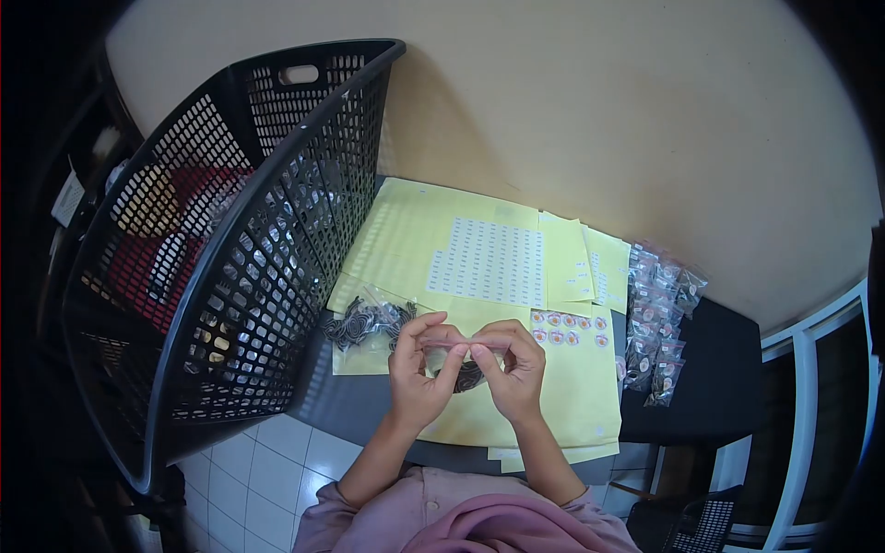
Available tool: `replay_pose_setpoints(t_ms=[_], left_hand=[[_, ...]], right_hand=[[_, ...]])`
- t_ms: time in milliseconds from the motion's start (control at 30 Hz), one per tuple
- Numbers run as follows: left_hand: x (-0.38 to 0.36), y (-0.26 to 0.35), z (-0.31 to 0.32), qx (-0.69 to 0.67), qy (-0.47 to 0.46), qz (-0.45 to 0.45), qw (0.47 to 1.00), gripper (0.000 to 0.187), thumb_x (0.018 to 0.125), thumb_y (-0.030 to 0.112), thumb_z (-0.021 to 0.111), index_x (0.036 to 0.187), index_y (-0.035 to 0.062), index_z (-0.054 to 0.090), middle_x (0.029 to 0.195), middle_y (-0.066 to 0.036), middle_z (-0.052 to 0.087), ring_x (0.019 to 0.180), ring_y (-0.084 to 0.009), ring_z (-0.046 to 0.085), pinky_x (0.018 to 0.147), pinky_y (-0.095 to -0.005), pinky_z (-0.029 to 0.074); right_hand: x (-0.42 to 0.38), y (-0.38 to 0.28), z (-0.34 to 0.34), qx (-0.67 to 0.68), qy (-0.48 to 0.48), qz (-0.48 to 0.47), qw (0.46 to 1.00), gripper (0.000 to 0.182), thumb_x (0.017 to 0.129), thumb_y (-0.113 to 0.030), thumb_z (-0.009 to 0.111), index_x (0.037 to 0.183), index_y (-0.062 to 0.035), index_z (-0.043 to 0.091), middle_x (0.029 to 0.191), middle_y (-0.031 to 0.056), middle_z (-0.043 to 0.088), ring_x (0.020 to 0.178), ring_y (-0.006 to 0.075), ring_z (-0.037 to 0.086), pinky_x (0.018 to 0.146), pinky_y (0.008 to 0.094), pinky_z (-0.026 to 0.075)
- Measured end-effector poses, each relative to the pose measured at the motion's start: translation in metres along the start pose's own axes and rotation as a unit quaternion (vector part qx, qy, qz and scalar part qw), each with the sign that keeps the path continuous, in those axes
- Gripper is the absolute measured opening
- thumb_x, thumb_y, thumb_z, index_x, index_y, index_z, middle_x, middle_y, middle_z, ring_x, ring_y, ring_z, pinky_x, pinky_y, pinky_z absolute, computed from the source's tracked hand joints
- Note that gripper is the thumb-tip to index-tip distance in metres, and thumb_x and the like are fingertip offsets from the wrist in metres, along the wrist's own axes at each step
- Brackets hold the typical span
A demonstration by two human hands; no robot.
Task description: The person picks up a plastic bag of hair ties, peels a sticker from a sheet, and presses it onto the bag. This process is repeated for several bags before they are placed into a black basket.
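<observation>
Both the left hand (421, 373) and right hand (509, 369) pinch the top of the small clear plastic bag of dark coiled cord (468, 377) above yellow paper sheets (572, 396), where uneven finger pressure could leave its mouth gaping and spill the cord.

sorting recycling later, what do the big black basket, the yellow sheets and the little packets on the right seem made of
Basket: likely matte moulded plastic, from its even grid of holes and rounded rim.
Yellow sheets: probably smooth paper, thin and flat with overlapping edges.
Packets: apparently glossy clear plastic film, see-through with bright glints.
</observation>
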State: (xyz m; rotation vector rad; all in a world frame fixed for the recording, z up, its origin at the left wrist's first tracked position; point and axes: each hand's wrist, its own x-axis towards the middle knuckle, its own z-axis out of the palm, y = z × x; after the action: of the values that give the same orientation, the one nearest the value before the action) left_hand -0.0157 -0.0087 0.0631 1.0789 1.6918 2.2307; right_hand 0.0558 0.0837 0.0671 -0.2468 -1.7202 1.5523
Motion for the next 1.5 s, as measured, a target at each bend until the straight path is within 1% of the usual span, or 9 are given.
replay_pose_setpoints(t_ms=[267,600,767,967,1167,1267,1367,1433,1500], left_hand=[[-0.002,-0.004,0.002,-0.005,0.043,-0.015,0.999,0.047,0.074,-0.007,0.058,0.113,-0.0038,0.032,0.083,-0.012,0.059,0.078,-0.0136,0.057,0.072,-0.0234,0.044],[0.0,0.0,-0.009,-0.012,0.019,-0.062,0.998,0.057,0.073,-0.007,0.06,0.119,-0.0043,0.027,0.078,-0.011,0.061,0.077,-0.0138,0.058,0.072,-0.0234,0.044],[0.002,0.01,-0.017,-0.051,0.002,-0.105,0.993,0.064,0.079,-0.005,0.053,0.13,-0.0039,0.014,0.084,-0.015,0.063,0.081,-0.0178,0.061,0.076,-0.0249,0.045],[0.003,0.016,-0.029,-0.021,-0.039,-0.104,0.994,0.065,0.085,0.0,0.044,0.133,-0.0006,0.001,0.087,-0.017,0.062,0.083,-0.0205,0.061,0.077,-0.0285,0.047],[0.005,0.017,-0.034,-0.057,-0.046,-0.09,0.993,0.063,0.086,0.0,0.041,0.134,0.0009,0.0,0.09,-0.018,0.061,0.084,-0.0231,0.061,0.078,-0.0303,0.048],[0.007,0.016,-0.034,-0.045,-0.044,-0.076,0.995,0.062,0.085,-0.001,0.041,0.134,0.0005,0.001,0.089,-0.018,0.062,0.083,-0.0232,0.062,0.077,-0.03,0.048],[0.009,0.014,-0.035,-0.015,-0.042,-0.069,0.997,0.064,0.084,-0.003,0.043,0.134,0.0002,0.003,0.088,-0.018,0.062,0.081,-0.0225,0.062,0.075,-0.0291,0.049],[0.01,0.016,-0.034,-0.033,-0.032,-0.08,0.996,0.066,0.083,-0.003,0.046,0.133,-0.0001,0.004,0.088,-0.018,0.062,0.081,-0.0218,0.062,0.074,-0.0287,0.05],[0.01,0.014,-0.034,-0.051,-0.026,-0.093,0.994,0.067,0.082,-0.003,0.048,0.133,-0.0005,0.004,0.088,-0.018,0.062,0.08,-0.0211,0.062,0.073,-0.0282,0.05]], right_hand=[[0.0,0.002,-0.006,-0.022,0.009,0.0,1.0,0.006,0.074,0.0,0.061,0.079,0.0004,0.063,0.077,0.0091,0.059,0.066,0.0117,0.055,0.059,0.0219,0.043],[-0.001,-0.005,-0.013,-0.071,-0.027,-0.003,0.997,0.013,0.081,-0.004,0.052,0.084,0.0043,0.062,0.08,0.0117,0.058,0.066,0.0161,0.06,0.061,0.0247,0.05],[0.001,-0.008,-0.011,-0.069,-0.037,0.009,0.997,0.015,0.082,-0.005,0.051,0.084,0.0049,0.062,0.08,0.012,0.058,0.068,0.0168,0.06,0.063,0.0258,0.051],[0.004,-0.011,-0.01,-0.084,-0.052,0.01,0.995,0.017,0.083,-0.006,0.05,0.084,0.0052,0.062,0.081,0.0122,0.059,0.069,0.0167,0.06,0.063,0.026,0.05],[0.008,-0.015,-0.009,-0.071,-0.064,0.019,0.995,0.017,0.083,-0.006,0.049,0.084,0.005,0.062,0.081,0.0123,0.059,0.068,0.017,0.06,0.063,0.0256,0.05],[0.008,-0.013,-0.011,-0.077,-0.069,0.015,0.994,0.014,0.081,-0.002,0.05,0.083,0.0035,0.063,0.08,0.0118,0.06,0.068,0.016,0.061,0.063,0.0243,0.049],[0.008,-0.01,-0.015,-0.037,-0.062,0.039,0.997,0.013,0.077,-0.003,0.057,0.087,0.0033,0.062,0.08,0.0109,0.06,0.07,0.0165,0.06,0.063,0.024,0.048],[0.016,-0.01,-0.019,-0.12,-0.043,-0.069,0.989,0.029,0.07,-0.004,0.065,0.097,0.001,0.058,0.083,0.0106,0.061,0.074,0.0166,0.06,0.065,0.0244,0.047],[0.021,-0.014,-0.015,-0.142,-0.063,-0.081,0.985,0.037,0.067,-0.004,0.067,0.102,-0.0002,0.056,0.084,0.0105,0.061,0.075,0.0162,0.06,0.065,0.0245,0.047]])
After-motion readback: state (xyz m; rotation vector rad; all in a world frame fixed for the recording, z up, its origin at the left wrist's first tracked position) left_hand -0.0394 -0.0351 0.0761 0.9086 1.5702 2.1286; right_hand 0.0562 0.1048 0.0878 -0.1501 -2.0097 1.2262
